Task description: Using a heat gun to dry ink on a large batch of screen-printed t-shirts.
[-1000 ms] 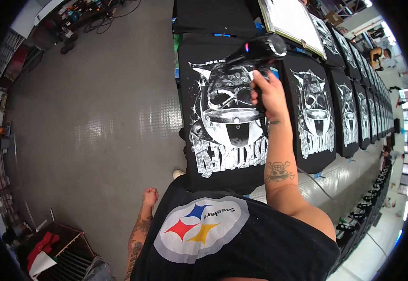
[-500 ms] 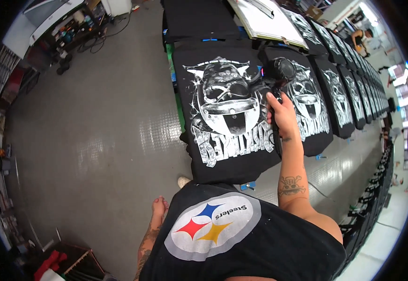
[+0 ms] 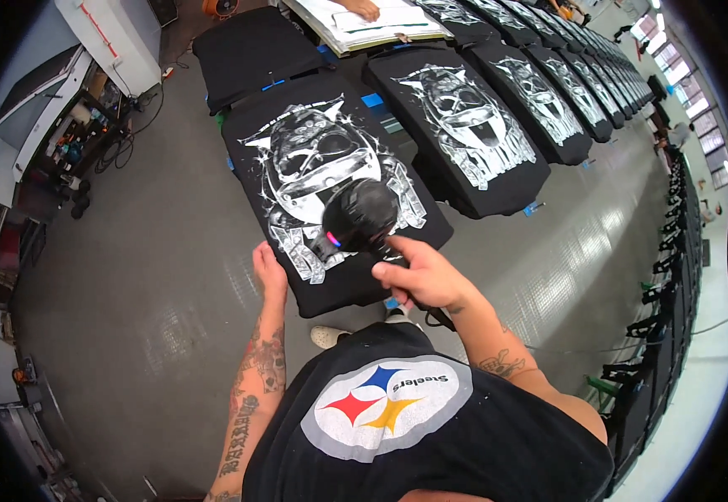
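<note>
Right hand [image 3: 424, 276] clasped round the handle of a black hair dryer [image 3: 361, 216], which is over the near part of the printed black shirt [image 3: 318, 177], left hand [image 3: 270, 269] at that shirt's near left edge, grip can't tell, more printed shirts [image 3: 472, 121] far right.

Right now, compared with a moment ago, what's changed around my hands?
Your right hand brought the black hair dryer nearer you, over the lower part of the print; your left hand came up beside the nearest shirt. The right grip stayed on the dryer.
</note>
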The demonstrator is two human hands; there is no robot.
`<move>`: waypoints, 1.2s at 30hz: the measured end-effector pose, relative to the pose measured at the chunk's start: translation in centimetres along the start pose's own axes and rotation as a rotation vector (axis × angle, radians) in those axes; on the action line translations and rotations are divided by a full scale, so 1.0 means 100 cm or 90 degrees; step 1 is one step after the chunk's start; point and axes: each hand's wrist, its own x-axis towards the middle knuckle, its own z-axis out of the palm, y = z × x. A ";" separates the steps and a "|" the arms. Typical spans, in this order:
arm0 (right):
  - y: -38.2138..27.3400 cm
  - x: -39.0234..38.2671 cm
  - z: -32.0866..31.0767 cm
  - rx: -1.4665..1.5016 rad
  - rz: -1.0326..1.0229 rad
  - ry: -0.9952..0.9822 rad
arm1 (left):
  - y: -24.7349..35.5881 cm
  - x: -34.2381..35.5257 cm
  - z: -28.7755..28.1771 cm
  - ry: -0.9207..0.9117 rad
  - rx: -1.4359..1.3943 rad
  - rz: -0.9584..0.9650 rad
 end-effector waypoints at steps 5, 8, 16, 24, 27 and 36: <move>0.005 -0.047 -0.054 -0.117 -0.052 0.161 | 0.030 -0.046 0.024 0.042 0.100 0.024; 0.032 -0.065 -0.082 -0.013 -0.008 0.012 | 0.028 -0.060 0.020 0.065 0.197 0.042; 0.055 -0.131 -0.205 -0.017 -0.019 -0.013 | 0.070 -0.141 0.065 0.334 0.532 0.066; 0.036 -0.173 -0.314 -0.304 -0.128 0.337 | 0.149 -0.187 0.222 -0.012 0.181 0.252; 0.041 -0.173 -0.311 -0.065 -0.064 0.155 | 0.157 -0.184 0.289 -0.110 0.178 0.262; 0.017 -0.156 -0.395 -0.008 -0.074 0.375 | 0.128 -0.129 0.433 -0.127 -0.139 -0.113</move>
